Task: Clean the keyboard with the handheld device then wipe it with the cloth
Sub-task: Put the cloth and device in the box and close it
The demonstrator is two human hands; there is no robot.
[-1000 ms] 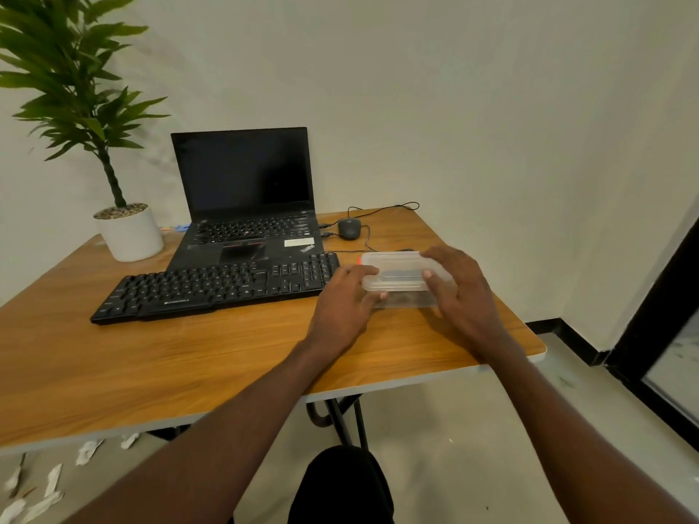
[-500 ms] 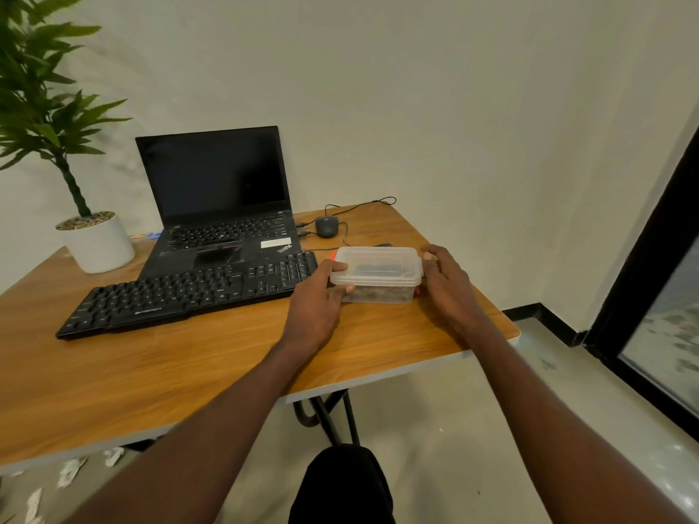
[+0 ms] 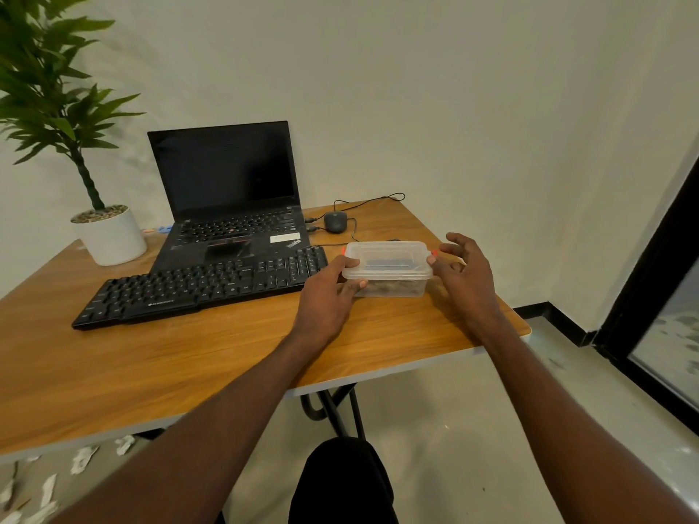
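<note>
A wooden table (image 3: 113,372) fills the left and middle of the view, set against a pale wall. At its far left corner stands a leafy plant (image 3: 49,88) in a white pot (image 3: 111,236). Right of the pot an open black laptop (image 3: 230,198) with a dark screen sits at the far side, and just in front of it a black keyboard (image 3: 196,287) lies slanted across the table, its right end near the middle. A clear plastic box (image 3: 389,268) with a closed lid stands on the table just right of the keyboard; a dark object shows through the lid, and something brownish lies in the bottom, too blurred to tell. The left hand (image 3: 327,296) holds the box's left end, thumb on the lid's edge and fingers curled against the side wall. The right hand (image 3: 463,277) is at the box's right end, its thumb touching the lid's corner while the other fingers are spread loosely and apart from it. A small dark mouse (image 3: 335,222) with a thin cable (image 3: 368,200) lies beyond the box, near the far edge.
</note>
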